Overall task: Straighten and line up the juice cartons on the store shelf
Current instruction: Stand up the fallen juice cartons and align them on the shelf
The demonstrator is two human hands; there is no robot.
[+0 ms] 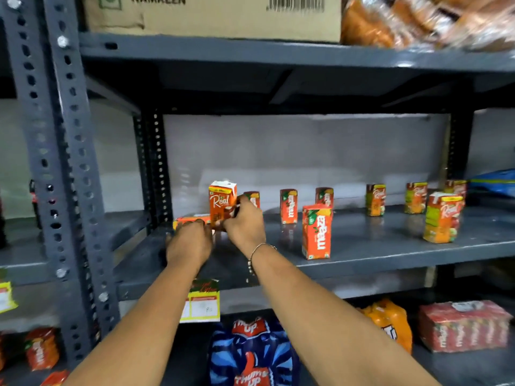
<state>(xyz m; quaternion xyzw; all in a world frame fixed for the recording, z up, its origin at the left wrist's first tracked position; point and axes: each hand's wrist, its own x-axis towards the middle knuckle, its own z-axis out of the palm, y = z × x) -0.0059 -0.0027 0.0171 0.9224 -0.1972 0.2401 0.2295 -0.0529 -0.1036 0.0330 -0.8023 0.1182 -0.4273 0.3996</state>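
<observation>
1. Foreground: two bare forearms reach up and forward onto the grey metal shelf (362, 246); a thin bracelet (257, 247) circles the right wrist.
2. Below the shelf edge hangs a yellow price tag (201, 300); lower still lie Thums Up packs (250, 355), an orange pack (390, 321) and a red multipack (464, 324).
3. Left hand (189, 243): palm down, fingers curled over a flat-lying orange carton (192, 219) at the shelf's left end; how firmly it grips cannot be told.
4. Right hand (245, 225): fingers closed around the lower right side of an upright Real carton (222, 201), just beside the lying one.
5. Mid-shelf, near the front: one Maaza carton (317, 231) stands alone, turned slightly off square; to the right a Real carton (443, 217) stands likewise angled.
6. Rear row: further cartons stand unevenly spaced, well apart, including a Maaza (288, 206) and a Real (375, 200).
7. Behind: pale wall. Above: an upper shelf bearing a cardboard box (211, 15) and blurred wrapped packs (426, 20).
</observation>
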